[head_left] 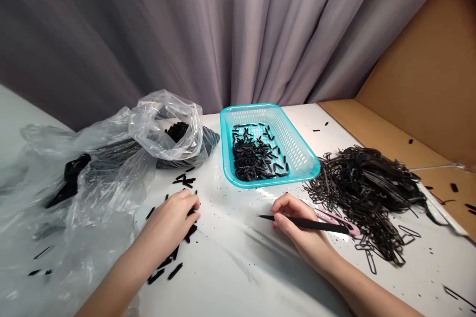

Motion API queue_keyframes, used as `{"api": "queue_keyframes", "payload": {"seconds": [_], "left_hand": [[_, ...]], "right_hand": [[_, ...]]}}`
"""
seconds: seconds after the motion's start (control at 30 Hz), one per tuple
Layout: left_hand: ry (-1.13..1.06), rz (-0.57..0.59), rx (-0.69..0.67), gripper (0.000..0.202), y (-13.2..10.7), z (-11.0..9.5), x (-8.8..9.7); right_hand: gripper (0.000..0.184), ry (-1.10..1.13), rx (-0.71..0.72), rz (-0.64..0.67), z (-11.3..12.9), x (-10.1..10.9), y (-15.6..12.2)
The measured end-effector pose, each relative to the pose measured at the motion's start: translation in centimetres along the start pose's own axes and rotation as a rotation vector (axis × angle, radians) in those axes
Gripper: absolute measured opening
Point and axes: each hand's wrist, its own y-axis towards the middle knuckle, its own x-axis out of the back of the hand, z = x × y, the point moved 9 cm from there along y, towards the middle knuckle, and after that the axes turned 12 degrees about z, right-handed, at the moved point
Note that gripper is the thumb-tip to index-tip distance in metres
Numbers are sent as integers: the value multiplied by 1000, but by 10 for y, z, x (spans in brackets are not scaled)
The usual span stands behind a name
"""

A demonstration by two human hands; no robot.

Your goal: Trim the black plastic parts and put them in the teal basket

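"Black pieces (175,271): where are they seen?"

"Some are scattered on the white tabletop (208,277), beneath and around the left hand (169,215), and a dense pile (250,161) is gathered in the turquoise basket (301,171), mostly toward its near left corner."

"And how is the room made up?"

"Behind the tabletop, a grey curtain (186,34) is hung in deep folds. On the right, a brown panel (427,59) is set upright, with a flat brown board (375,129) laid at its foot. The tabletop is speckled with tiny dark crumbs and crossed by soft shadows."

"What is held?"

"Black tweezers (320,225) are gripped by the right hand (303,242), their points directed left. The left hand's fingers are curled close together; whether anything is pinched there cannot be told."

"And around them?"

"Beside the right hand, a pink object (355,231) is partly covered by the tweezers, and a tangle of black loops (360,178) is heaped next to it. At the left, clear plastic (107,237) is spread near an opened clear bag (152,143), in which dark contents are held."
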Motion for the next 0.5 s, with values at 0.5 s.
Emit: {"api": "queue_keyframes", "payload": {"seconds": [0.5], "left_hand": [[-310, -153, 8, 14, -14, -4, 21]], "right_hand": [[1, -26, 38, -10, 3, 1, 0]]}}
